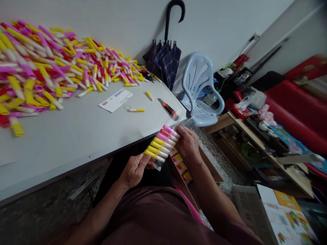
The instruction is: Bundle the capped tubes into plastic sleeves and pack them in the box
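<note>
Both my hands hold a clear plastic sleeve of highlighter pens (162,144) above the table's front edge. The pens lie side by side, with yellow, red and pink caps. My left hand (135,170) grips the sleeve's lower end by the yellow pens, and my right hand (187,144) grips its upper end by the pink ones. On the white table (76,129), a large heap of loose pink, yellow and red pens (51,71) spreads to the left. Nearer my hands lie a single yellow pen (136,110) and a small metal ring (127,107).
An orange utility knife (168,109), a printed card (115,100) and another loose pen (149,95) lie on the table. Below my right hand is a box of packed pens (180,166). Beyond the table's corner stand a blue plastic chair (201,92), a plaid umbrella (163,64) and a cluttered shelf (255,143).
</note>
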A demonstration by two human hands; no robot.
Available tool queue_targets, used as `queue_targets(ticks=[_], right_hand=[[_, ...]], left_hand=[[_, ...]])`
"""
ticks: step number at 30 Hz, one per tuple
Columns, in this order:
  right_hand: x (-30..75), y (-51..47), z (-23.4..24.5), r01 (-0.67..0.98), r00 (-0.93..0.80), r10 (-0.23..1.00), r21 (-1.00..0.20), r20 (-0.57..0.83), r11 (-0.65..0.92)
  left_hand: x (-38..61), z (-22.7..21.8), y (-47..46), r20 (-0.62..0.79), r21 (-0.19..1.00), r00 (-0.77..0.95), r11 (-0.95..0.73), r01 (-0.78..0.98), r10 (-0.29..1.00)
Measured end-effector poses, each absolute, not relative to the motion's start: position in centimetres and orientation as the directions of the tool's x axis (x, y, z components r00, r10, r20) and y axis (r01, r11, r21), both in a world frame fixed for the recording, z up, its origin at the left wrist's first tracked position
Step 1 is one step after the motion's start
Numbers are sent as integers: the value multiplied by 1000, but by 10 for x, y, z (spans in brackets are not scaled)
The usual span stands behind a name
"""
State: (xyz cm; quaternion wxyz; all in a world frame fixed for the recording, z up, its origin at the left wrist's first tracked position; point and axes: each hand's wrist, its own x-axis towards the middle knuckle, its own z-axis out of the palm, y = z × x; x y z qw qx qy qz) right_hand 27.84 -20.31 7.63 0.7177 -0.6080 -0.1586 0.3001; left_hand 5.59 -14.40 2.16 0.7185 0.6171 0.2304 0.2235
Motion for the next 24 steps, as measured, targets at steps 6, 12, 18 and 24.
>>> queue_targets(ticks=[6, 12, 18, 24], right_hand=[[271, -196, 76, -291, 743, 644, -954, -180, 69], [272, -196, 75, -265, 745, 643, -963, -176, 44], [277, -190, 72, -254, 715, 678, -967, -172, 23], [278, -183, 67, -314, 682, 694, -950, -232, -10]], left_hand=[[46, 28, -147, -48, 892, 854, 408, -197, 518], [39, 14, -130, -189, 932, 891, 361, 31, 412], [38, 9, -122, -161, 982, 848, 171, 85, 504], [37, 19, -131, -29, 998, 821, 65, -10, 571]])
